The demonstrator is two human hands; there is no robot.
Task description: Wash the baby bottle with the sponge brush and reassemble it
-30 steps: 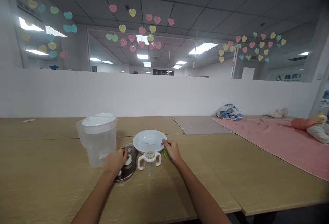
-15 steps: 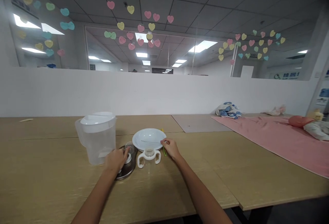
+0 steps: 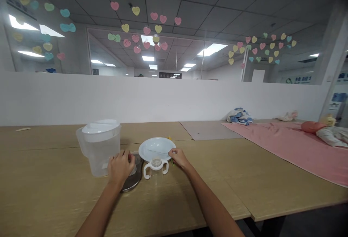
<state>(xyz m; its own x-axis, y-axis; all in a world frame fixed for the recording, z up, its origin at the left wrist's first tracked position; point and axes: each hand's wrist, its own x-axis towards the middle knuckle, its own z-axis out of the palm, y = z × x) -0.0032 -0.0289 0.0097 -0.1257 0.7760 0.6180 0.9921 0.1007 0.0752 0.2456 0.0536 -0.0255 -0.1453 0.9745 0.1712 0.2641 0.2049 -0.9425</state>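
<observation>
My left hand (image 3: 119, 167) is curled over small clear and white bottle parts lying on a round metal dish (image 3: 132, 183), right beside a translucent lidded pitcher (image 3: 100, 147). My right hand (image 3: 178, 157) pinches a thin stick-like thing at the near right rim of a white plate (image 3: 157, 147). Between my hands stands an open clear baby bottle (image 3: 156, 167) with two white handles. A yellow-green item peeks out behind my right hand.
A wooden table (image 3: 67, 200) runs to a white partition wall (image 3: 163, 99). To the right lies a pink cloth (image 3: 296, 150) with a blue-white bundle (image 3: 239, 116) and a doll-like bundle (image 3: 326, 132). The table edge drops off at lower right.
My left hand has shifted slightly up over the parts on the metal dish. The right hand has stayed at the plate rim. The view has drifted a little.
</observation>
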